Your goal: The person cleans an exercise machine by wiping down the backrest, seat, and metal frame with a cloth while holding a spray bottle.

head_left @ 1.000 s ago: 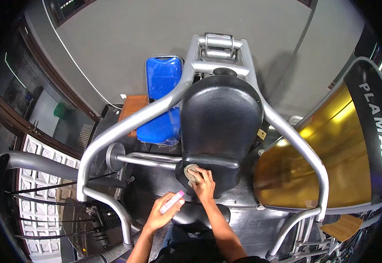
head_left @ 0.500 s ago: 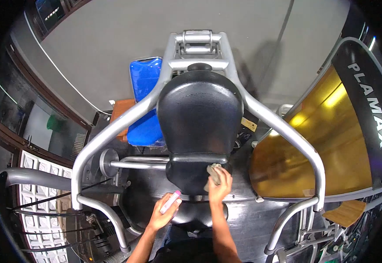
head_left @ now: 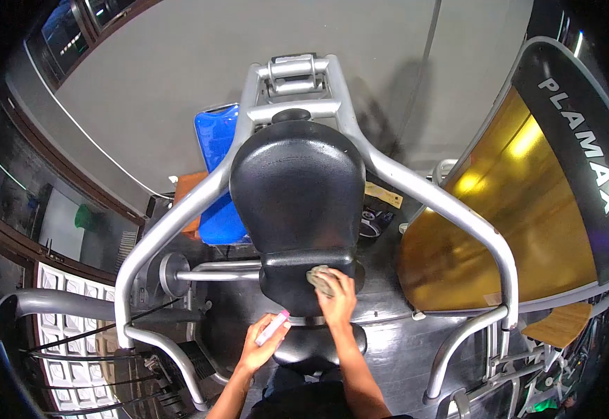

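Observation:
A grey-beige cloth (head_left: 320,280) is bunched under the fingers of my right hand (head_left: 338,299), which presses it on the right part of the black seat pad (head_left: 287,281). Above that pad rises the tall black backrest (head_left: 297,188) of a machine with a silver tube frame. My left hand (head_left: 265,341) is wrapped round a small pale bottle with a pink cap (head_left: 272,328), held in the air just below and left of the seat pad. A lower black pad (head_left: 311,346) lies between my forearms.
A blue chair (head_left: 222,222) and a brown wooden surface (head_left: 188,192) stand behind the frame at left. To the right is a gold panel (head_left: 507,230) lettered PLAMAX. Silver frame tubes (head_left: 433,195) curve down on both sides. A round weight-like disc (head_left: 173,274) sits at left.
My right hand and the cloth went from the left part of the seat pad to its right edge, then slightly back left. The view has shifted. My left hand still holds the bottle.

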The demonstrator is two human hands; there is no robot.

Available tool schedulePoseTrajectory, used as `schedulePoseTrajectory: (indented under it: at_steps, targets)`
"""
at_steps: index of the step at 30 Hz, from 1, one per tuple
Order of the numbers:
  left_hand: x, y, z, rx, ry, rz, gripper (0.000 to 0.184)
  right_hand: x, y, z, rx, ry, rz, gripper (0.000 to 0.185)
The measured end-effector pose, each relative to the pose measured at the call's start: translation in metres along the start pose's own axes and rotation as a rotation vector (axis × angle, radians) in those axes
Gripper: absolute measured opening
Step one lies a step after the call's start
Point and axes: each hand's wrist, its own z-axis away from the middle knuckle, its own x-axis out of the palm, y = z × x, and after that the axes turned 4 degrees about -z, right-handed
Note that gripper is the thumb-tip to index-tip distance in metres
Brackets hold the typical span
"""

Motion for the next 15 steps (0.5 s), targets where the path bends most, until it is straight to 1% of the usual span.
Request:
schedulePoseTrajectory:
  at_steps: [1, 3, 5, 7, 9, 11, 13, 15]
  targets:
    - [0.001, 0.000, -0.001, 0.002, 0.001, -0.003, 0.021, -0.009, 0.007, -0.001, 0.020, 0.047, -0.005, 0.051]
    - [0.004, 0.000, -0.001, -0.083, 0.024, 0.072, 0.022, -0.024, 0.017, -0.002, 0.064, 0.136, 0.004, 0.049]
    - [0.009, -0.007, -0.003, -0.066, 0.040, 0.049, 0.022, -0.031, 0.029, -0.005, 0.137, 0.195, -0.045, 0.048]
    - [0.013, -0.010, -0.004, -0.044, 0.053, 0.023, 0.022, -0.038, 0.028, -0.016, 0.145, 0.190, -0.104, 0.048]
    - [0.018, -0.012, -0.003, -0.081, 0.036, -0.035, 0.022, -0.039, 0.031, -0.022, 0.139, 0.156, -0.188, 0.046]
    - [0.027, -0.007, -0.004, -0.097, 0.033, -0.012, 0.021, -0.033, 0.033, -0.028, 0.117, 0.188, -0.220, 0.045]
    - [0.036, -0.005, -0.005, -0.119, 0.030, 0.010, 0.020, -0.033, 0.021, -0.041, 0.074, 0.172, -0.203, 0.046]
    - [0.043, -0.003, -0.008, -0.142, 0.035, 0.018, 0.020, -0.032, 0.013, -0.056, 0.034, 0.099, -0.166, 0.045]
